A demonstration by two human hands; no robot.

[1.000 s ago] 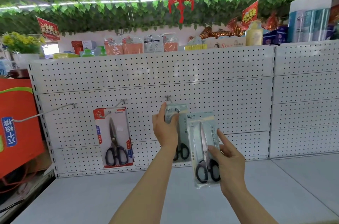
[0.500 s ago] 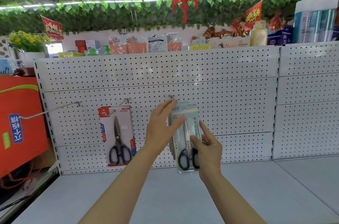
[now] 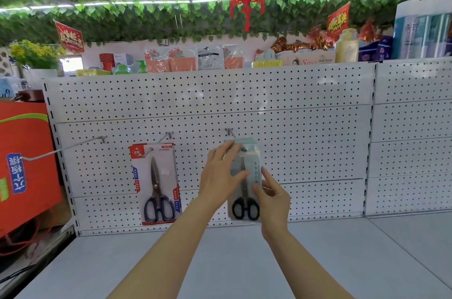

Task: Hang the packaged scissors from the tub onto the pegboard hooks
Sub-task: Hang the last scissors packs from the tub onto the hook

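Right-hand grip [image 3: 271,198] pinches the right edge of the pale, clear-fronted pack of black-handled scissors [image 3: 245,209], up against the white pegboard [image 3: 305,152] just right of the red-carded scissors pack [image 3: 156,183]; left-hand grip [image 3: 219,177] lies straight-fingered across its top. Likely light, stiff and slick, it handles best by its card edges.

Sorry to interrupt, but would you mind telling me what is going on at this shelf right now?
A person is stocking packaged scissors on the white pegboard. Both hands are on a pale pack of scissors at the right hook: the left hand touches its upper part and the right hand pinches its right edge. The pack seems to sit at the front of a small stack there. A red-carded pack hangs one hook over, and the long hook at far left is bare.
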